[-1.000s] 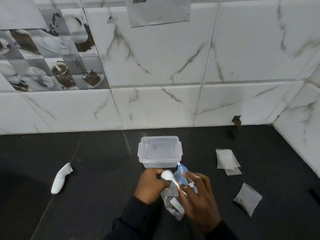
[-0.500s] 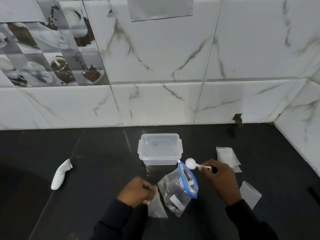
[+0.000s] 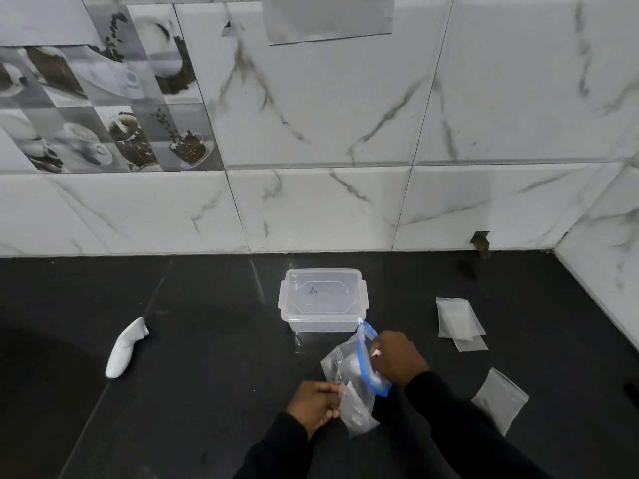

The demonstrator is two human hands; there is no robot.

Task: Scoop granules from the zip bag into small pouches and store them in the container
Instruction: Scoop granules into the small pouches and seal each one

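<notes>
Now our right hand (image 3: 397,361) grips the spoon (image 3: 376,352) inside the zip bag (image 3: 340,361); our left hand (image 3: 315,404) pinches a pouch (image 3: 359,416) just beside it.

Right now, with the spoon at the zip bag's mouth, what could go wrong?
1. Neither hand seems to steady the zip bag. The right hand, working the spoon in its mouth, could tip or drag it and spill granules.
2. The left hand pinches the small pouch, whose mouth looks collapsed, so a scoop may miss.
3. The container has its lid on while both hands are busy.
</notes>
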